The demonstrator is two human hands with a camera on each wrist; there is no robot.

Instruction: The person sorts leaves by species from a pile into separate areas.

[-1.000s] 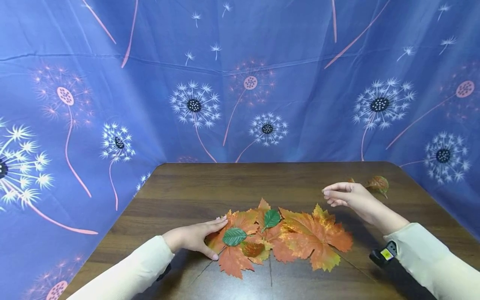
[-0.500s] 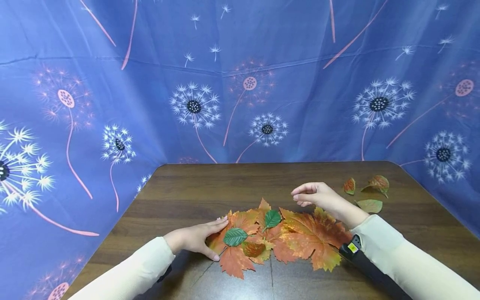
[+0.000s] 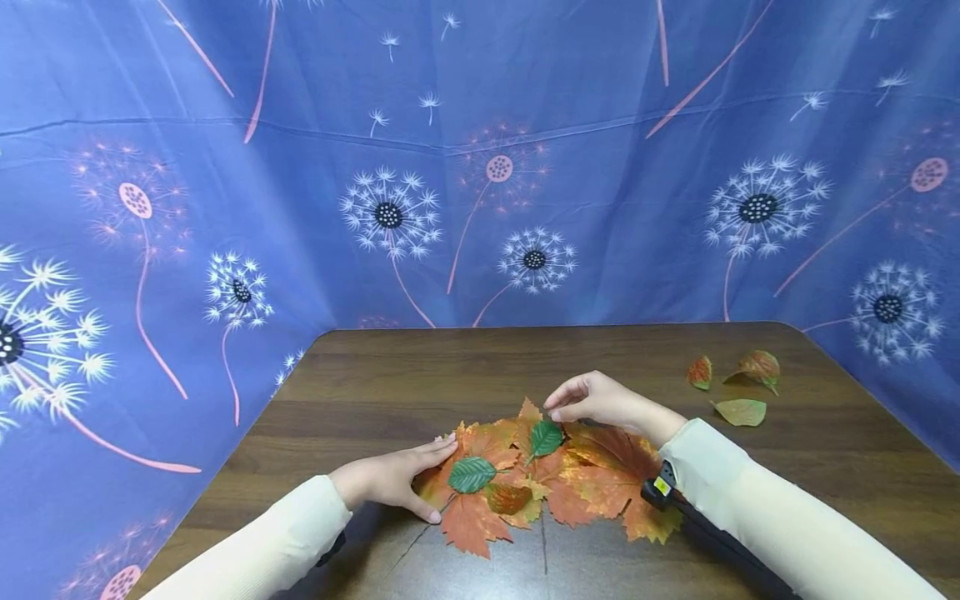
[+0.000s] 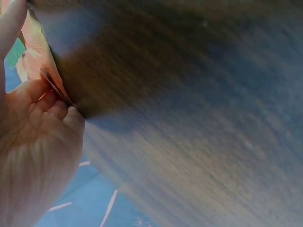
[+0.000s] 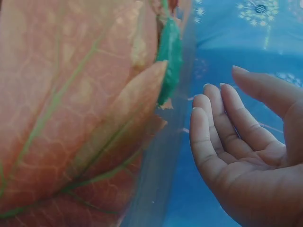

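Several orange maple-type leaves (image 3: 592,483) lie overlapped in a heap on the table, with two small green leaves (image 3: 472,474) and a small brown-orange leaf (image 3: 507,498) on top. At the heap's left edge rests my left hand (image 3: 390,482), thumb spread from the other fingers; in the left wrist view that hand (image 4: 42,137) touches the leaf edge. My right hand (image 3: 607,407) is over the heap's back side, near the upper green leaf (image 3: 546,437). The right wrist view shows this hand (image 5: 246,151) with loosely bent fingers, thumb apart, holding nothing.
Three small loose leaves, a red-orange one (image 3: 700,372), a curled brown one (image 3: 759,368) and a pale green one (image 3: 740,412), lie at the back right of the brown wooden table (image 3: 420,367). A blue dandelion-print cloth (image 3: 615,200) hangs behind.
My right hand has moved left from beside the small loose leaves to above the back of the heap, uncovering those leaves. My left hand has stayed in place.
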